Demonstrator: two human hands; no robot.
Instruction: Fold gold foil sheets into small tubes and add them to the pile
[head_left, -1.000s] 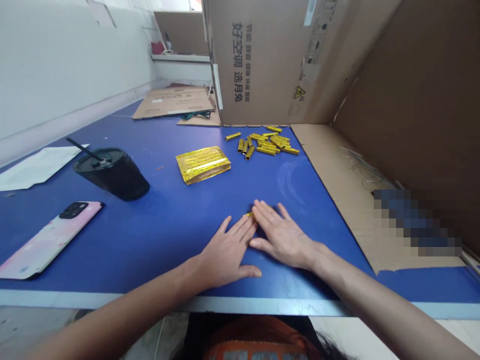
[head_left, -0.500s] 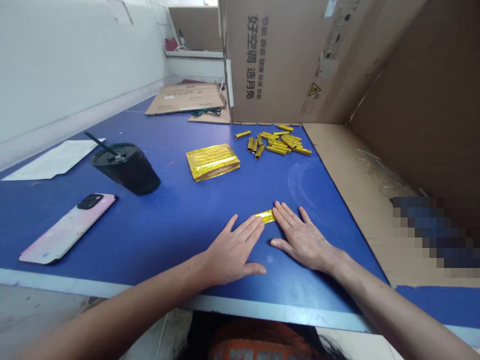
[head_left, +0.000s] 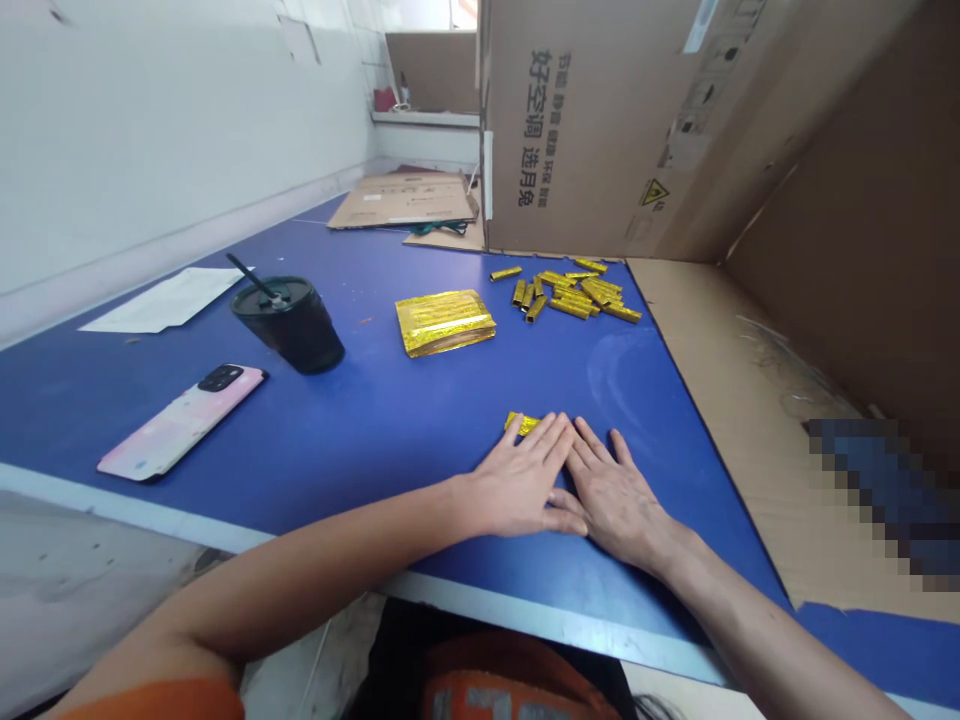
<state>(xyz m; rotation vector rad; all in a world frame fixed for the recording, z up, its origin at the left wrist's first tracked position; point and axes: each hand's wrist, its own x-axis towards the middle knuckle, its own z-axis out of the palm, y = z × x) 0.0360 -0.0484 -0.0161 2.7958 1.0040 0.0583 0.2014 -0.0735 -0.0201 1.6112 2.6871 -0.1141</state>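
Observation:
A small gold foil piece (head_left: pixel 527 423) lies flat on the blue tabletop (head_left: pixel 420 420), its right part covered by fingers. Across it rests my left hand (head_left: pixel 521 480), palm down with the fingers stretched out. My right hand (head_left: pixel 619 495) lies flat just to the right, its fingertips meeting those of my left hand. Farther back is a stack of flat gold foil pieces (head_left: pixel 446 322). Several folded gold foil tubes (head_left: pixel 574 305) are heaped to the right of that stack.
On the left are a dark cup with a straw (head_left: pixel 289 325), a pink and white phone (head_left: pixel 182 422) and a white paper (head_left: pixel 166 300). A large cardboard box (head_left: pixel 600 130) stands at the back. Flat cardboard (head_left: pixel 401 200) lies behind the cup.
My left hand has slid right along the foil piece until its fingertips meet my right hand. The foil's left end now shows. The camera view has shifted.

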